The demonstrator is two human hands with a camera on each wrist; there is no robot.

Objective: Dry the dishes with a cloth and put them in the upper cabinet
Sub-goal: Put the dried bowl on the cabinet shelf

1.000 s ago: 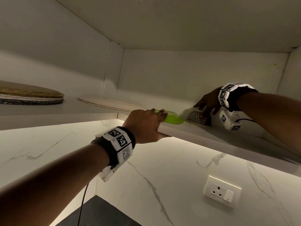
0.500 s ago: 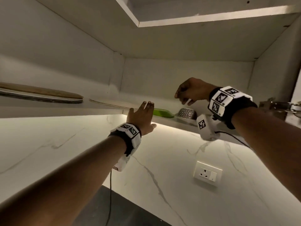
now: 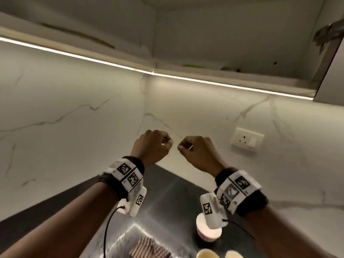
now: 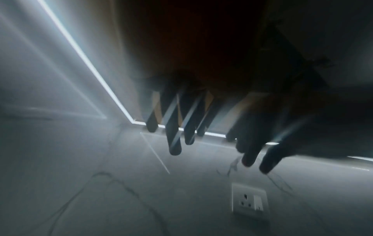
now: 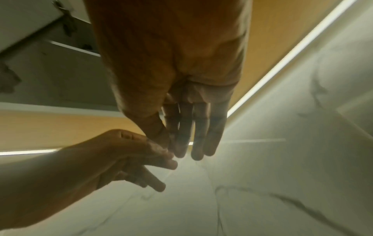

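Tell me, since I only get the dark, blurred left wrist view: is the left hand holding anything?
Observer: No. In the head view the left hand is loosely curled and holds nothing.
Operator: And the right one?
Observer: The right hand is empty too; the right wrist view shows bare fingers.
Operator: Any dishes below?
Observer: A pink cup and two pale cups stand on the dark counter.

Probably a home kitchen — marble backsplash (image 3: 93, 108), upper cabinet (image 3: 232, 43), cups (image 3: 207, 254).
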